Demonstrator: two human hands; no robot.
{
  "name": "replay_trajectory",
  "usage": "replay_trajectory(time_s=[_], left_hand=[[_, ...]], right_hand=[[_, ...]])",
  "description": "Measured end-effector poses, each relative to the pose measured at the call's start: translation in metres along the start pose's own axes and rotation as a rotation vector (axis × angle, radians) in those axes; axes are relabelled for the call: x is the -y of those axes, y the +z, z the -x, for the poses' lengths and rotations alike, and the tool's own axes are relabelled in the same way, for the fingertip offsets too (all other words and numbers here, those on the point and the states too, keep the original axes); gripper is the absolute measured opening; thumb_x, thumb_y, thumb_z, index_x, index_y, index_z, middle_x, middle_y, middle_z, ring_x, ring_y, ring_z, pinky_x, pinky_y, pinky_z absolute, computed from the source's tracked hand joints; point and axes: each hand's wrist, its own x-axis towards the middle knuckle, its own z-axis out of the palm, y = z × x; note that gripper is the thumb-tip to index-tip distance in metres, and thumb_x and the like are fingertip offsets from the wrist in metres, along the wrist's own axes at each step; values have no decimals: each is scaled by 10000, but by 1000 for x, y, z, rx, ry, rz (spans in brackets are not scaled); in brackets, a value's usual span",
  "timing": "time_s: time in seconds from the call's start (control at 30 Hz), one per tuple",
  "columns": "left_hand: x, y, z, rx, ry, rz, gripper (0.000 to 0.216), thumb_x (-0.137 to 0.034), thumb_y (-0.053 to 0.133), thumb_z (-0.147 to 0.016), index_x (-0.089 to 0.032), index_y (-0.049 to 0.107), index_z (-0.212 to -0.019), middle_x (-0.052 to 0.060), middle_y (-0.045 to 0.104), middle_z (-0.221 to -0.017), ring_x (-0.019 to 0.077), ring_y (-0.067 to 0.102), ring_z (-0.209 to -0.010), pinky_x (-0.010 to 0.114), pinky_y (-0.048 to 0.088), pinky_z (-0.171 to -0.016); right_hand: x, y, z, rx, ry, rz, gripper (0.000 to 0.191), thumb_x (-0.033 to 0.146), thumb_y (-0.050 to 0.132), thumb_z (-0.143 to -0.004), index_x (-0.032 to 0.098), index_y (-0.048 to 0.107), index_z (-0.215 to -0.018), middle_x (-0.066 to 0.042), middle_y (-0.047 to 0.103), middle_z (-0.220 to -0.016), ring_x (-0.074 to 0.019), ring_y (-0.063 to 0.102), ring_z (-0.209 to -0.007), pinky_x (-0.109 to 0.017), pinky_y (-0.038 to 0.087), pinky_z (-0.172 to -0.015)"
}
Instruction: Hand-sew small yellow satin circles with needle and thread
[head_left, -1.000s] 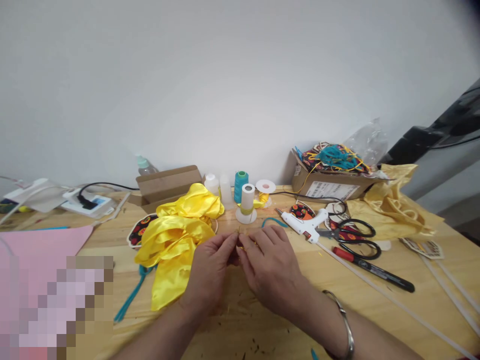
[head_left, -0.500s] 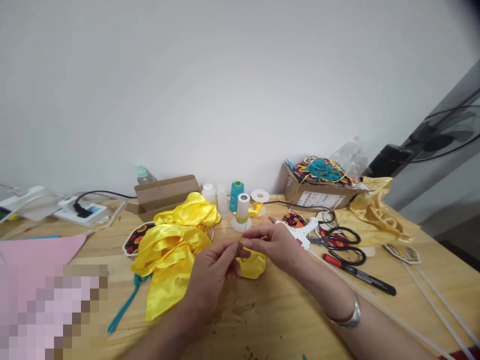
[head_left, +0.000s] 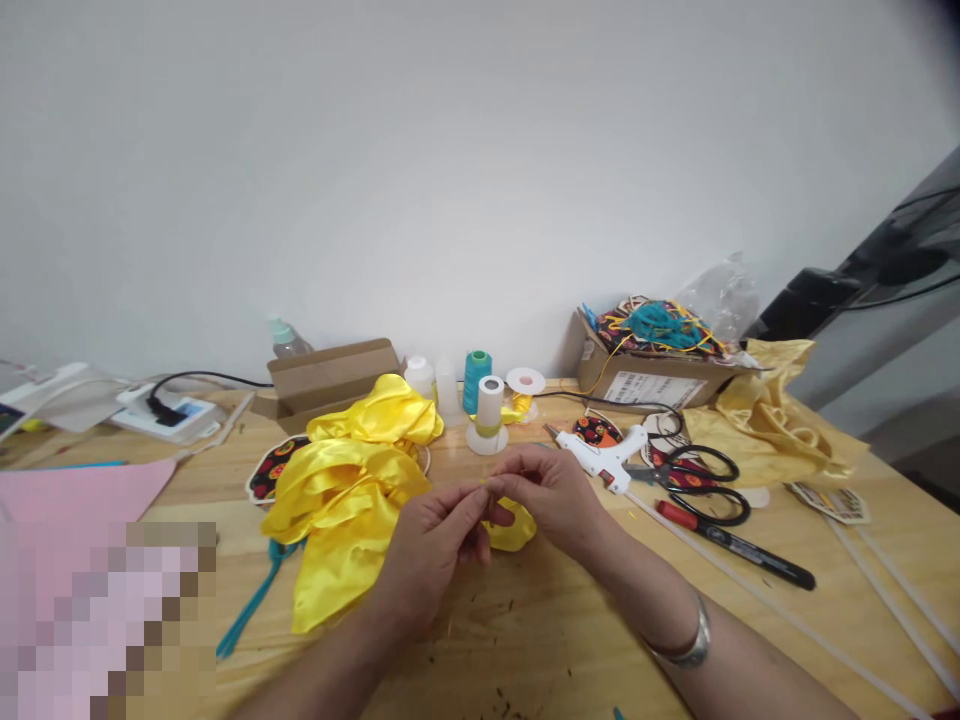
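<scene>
My left hand (head_left: 431,555) and my right hand (head_left: 547,495) meet over the middle of the wooden table (head_left: 525,640), fingertips pinched together. Between them hangs a small piece of yellow satin (head_left: 512,528), gripped at its top by both hands. Something thin seems to stick up at the pinch, too small to name. A big heap of yellow satin fabric (head_left: 349,490) lies just left of my left hand. My right wrist wears a metal bangle (head_left: 686,640).
A white glue gun (head_left: 604,455), black scissors (head_left: 705,480) and a red-and-black pen (head_left: 731,543) lie to the right. Thread spools (head_left: 486,405) stand behind my hands. A cardboard box (head_left: 645,375) of cords, gold cloth (head_left: 772,420), pink paper (head_left: 82,490) and white sticks (head_left: 885,600) also lie about.
My hands lifted off the table and drew slightly apart, bringing the small yellow satin piece into view between them. The camera shifted a little.
</scene>
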Motion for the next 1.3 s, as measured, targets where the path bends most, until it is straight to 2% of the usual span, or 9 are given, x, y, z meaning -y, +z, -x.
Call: replay_trajectory(time_s=[0.23, 0.43, 0.57, 0.7, 0.8, 0.9, 1.07, 1.2, 1.3], left_hand=[[-1, 1, 2, 19, 39, -69, 295, -361, 544, -833, -158, 665, -655, -15, 566, -547, 79, 395, -452, 203, 297, -465], [6, -2, -1, -129, 112, -214, 216, -368, 612, -777, -194, 702, -687, -4, 620, -633, 146, 535, -636, 228, 409, -614], [9, -5, -2, -162, 184, -368, 219, -372, 583, -799, -217, 736, -777, 15, 672, -719, 192, 589, -736, 279, 446, -699], [9, -6, -3, -227, 416, -526, 197, -302, 565, -819, -253, 735, -906, 39, 666, -1058, 230, 548, -1051, 369, 368, -969], [6, -7, -1, -324, 510, -487, 297, -263, 567, -815, -268, 673, -1092, 42, 575, -1270, 230, 468, -1200, 381, 315, -1041], [1, -6, 2, -304, 428, -372, 335, -266, 600, -787, -269, 665, -1115, 35, 627, -1215, 214, 587, -1032, 331, 447, -910], [-4, -1, 6, -180, 149, -185, 330, -301, 693, -690, -239, 718, -1013, 13, 736, -787, 161, 622, -614, 249, 497, -561], [0, 0, 5, -89, 138, -213, 116, -289, 651, -741, -232, 749, -766, -12, 677, -593, 122, 564, -498, 215, 452, -510], [4, -1, 4, -91, 166, -216, 142, -292, 611, -783, -237, 740, -763, -12, 666, -606, 117, 563, -533, 200, 435, -517]], right_hand=[[0, -7, 0, -58, -41, 71, 121, 215, 614, -716, 163, 599, -608, 34, 548, -557, -104, 465, -547, -231, 371, -541], [-1, -16, 0, -237, -336, 254, 134, 188, 547, -809, 176, 585, -680, 8, 571, -656, -127, 502, -646, -247, 396, -605], [2, -22, 2, -309, -449, 325, 133, 168, 537, -833, 180, 567, -704, -9, 597, -716, -142, 523, -706, -273, 413, -666], [6, -22, 4, -306, -510, 346, 136, 153, 537, -843, 182, 571, -714, -9, 598, -741, -142, 529, -730, -286, 420, -701], [8, -19, 7, -272, -558, 363, 126, 133, 559, -828, 189, 593, -721, -11, 601, -756, -150, 534, -767, -301, 424, -727], [9, -15, 10, -232, -585, 401, 115, 122, 590, -806, 193, 622, -721, -11, 589, -764, -156, 522, -791, -306, 425, -732], [7, -7, 16, -156, -589, 496, 127, 136, 602, -806, 201, 670, -720, -10, 559, -761, -151, 496, -783, -301, 413, -715], [6, -5, 17, -125, -607, 482, 125, 115, 600, -804, 183, 667, -725, -13, 563, -748, -149, 496, -777, -293, 414, -713], [5, -5, 16, -131, -564, 465, 129, 111, 591, -807, 163, 643, -702, -16, 557, -738, -149, 499, -775, -288, 418, -706]])
